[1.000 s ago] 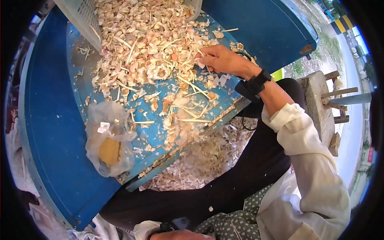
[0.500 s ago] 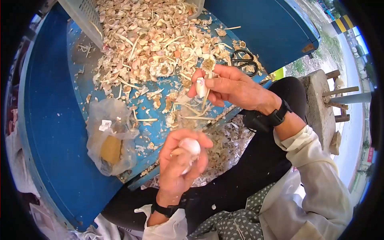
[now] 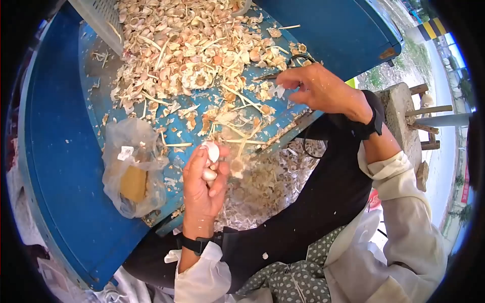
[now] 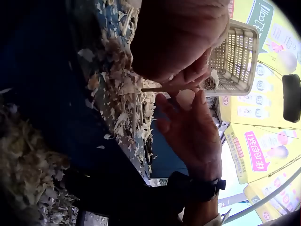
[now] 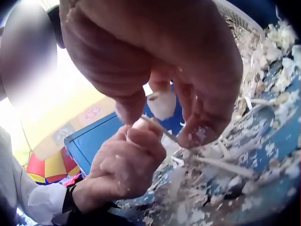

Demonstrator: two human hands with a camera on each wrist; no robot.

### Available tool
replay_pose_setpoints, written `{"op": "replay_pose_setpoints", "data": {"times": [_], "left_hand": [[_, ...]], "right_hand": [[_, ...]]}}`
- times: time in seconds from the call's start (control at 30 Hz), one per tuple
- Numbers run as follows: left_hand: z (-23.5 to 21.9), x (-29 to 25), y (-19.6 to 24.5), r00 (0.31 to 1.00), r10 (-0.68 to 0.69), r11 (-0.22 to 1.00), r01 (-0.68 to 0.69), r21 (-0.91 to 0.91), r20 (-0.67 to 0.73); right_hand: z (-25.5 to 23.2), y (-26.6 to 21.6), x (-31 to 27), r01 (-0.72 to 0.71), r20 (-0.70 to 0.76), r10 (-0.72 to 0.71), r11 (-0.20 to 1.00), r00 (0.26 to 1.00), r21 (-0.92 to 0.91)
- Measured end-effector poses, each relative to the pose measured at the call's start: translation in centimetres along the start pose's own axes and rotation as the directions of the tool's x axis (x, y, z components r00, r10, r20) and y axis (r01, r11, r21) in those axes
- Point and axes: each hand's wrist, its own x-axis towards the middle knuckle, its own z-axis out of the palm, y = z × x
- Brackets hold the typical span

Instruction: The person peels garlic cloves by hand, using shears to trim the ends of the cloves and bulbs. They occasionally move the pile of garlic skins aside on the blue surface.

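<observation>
My left hand (image 3: 199,197) grips garlic cloves, one white clove (image 3: 211,151) at its fingertips and another (image 3: 208,174) lower in the palm. At the right, my right hand (image 3: 326,93) hovers over the black scissors (image 3: 267,77) with loosely bent fingers, and the head view shows nothing held in it. A blurred garlic stem (image 3: 238,164) with its root end shows between the hands, near the table's front edge. The wrist views have the hands close together, with a pale clove (image 5: 162,104) by the right fingers and a thin stem (image 5: 221,165) below.
A heap of garlic cloves and skins (image 3: 172,45) spreads over the blue table (image 3: 55,166), beside a pale plastic basket (image 3: 98,25). A clear plastic bag (image 3: 144,197) with a yellow-brown block lies at the left. Peelings (image 3: 262,192) cover the ground below.
My left hand has come up from the bottom edge with cloves. My right hand held a stem and clove half a second ago; it has since moved right to the scissors, without the stem.
</observation>
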Motion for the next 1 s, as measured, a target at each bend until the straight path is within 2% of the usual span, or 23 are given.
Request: {"op": "replay_pose_setpoints", "data": {"times": [0.03,0.07,0.1,0.17,0.2,0.27,0.3,0.37,0.43,0.5,0.53,0.6,0.63,0.7,0.83,0.93,1.0], "left_hand": [[0.0,0.0,0.2,1.0,0.007,1.0,-0.007,-0.01,-0.022],[-0.6,0.3,0.0,0.998,0.013,0.998,-0.009,-0.066,0.063],[-0.6,0.3,-0.1,0.998,0.017,0.998,-0.014,-0.063,0.057],[-0.2,0.5,-0.2,0.991,0.059,0.998,-0.054,-0.039,0.118],[-0.1,0.5,-0.3,0.992,0.06,0.998,-0.056,-0.038,0.113],[-0.1,0.3,-0.3,0.993,0.1,0.983,-0.108,0.146,0.058],[-0.1,0.3,-0.2,0.993,0.108,0.983,-0.114,0.144,0.048],[0.2,0.1,0.0,0.992,0.127,0.964,-0.121,0.236,-0.009],[0.3,0.1,0.2,0.988,0.147,0.952,-0.128,0.279,-0.047],[0.4,0.3,0.3,0.986,0.164,0.947,-0.153,0.282,-0.013],[0.6,0.3,0.3,0.985,0.168,0.945,-0.151,0.292,-0.036],[1.0,0.2,0.2,0.981,0.188,0.933,-0.165,0.32,-0.043],[1.0,0.1,0.2,0.978,0.203,0.92,-0.175,0.35,-0.046],[0.7,0.0,0.2,0.975,0.219,0.916,-0.191,0.353,-0.044],[0.0,0.0,0.3,0.965,0.261,0.91,-0.244,0.335,-0.006],[-0.4,0.1,0.3,0.962,0.272,0.902,-0.264,0.341,0.028],[-0.1,-0.2,0.4,0.966,0.256,0.905,-0.246,0.348,0.016]], "right_hand": [[-0.6,2.9,0.4,-0.042,-0.093,0.028,0.987,0.995,-0.156],[-0.6,5.5,0.6,-0.055,-0.138,0.013,0.951,0.99,-0.303],[0.0,7.2,1.3,-0.049,-0.137,0.008,0.953,0.991,-0.298],[1.1,9.2,1.9,-0.062,-0.238,-0.077,0.846,0.968,-0.529],[1.2,9.1,2.0,-0.058,-0.236,-0.08,0.848,0.969,-0.526],[1.5,8.6,2.5,-0.094,-0.153,0.012,0.839,0.988,-0.536],[1.1,7.8,2.4,-0.08,-0.146,0.002,0.841,0.989,-0.535],[-0.1,5.8,0.9,-0.105,-0.078,0.076,0.858,0.994,-0.503],[-0.7,4.2,-0.5,-0.068,-0.148,0.003,0.897,0.989,-0.437],[-1.1,2.3,-1.1,0.136,-0.151,-0.176,0.96,0.973,-0.243],[-1.0,1.0,-1.4,0.141,-0.147,-0.18,0.96,0.973,-0.243],[-0.4,-2.3,-1.6,0.238,0.0,-0.239,0.967,0.971,0.093],[-0.4,-4.2,-1.8,0.114,0.094,-0.126,0.985,0.988,0.13],[1.6,-4.6,-1.2,0.379,-0.064,-0.374,0.915,0.925,0.14],[2.6,-5.8,-1.2,0.407,-0.044,-0.405,0.913,0.913,0.025],[3.2,-5.7,-1.1,0.447,-0.117,-0.449,0.894,0.886,-0.04],[2.7,-6.1,-1.1,0.312,0.093,-0.305,0.947,0.948,-0.073]]}}
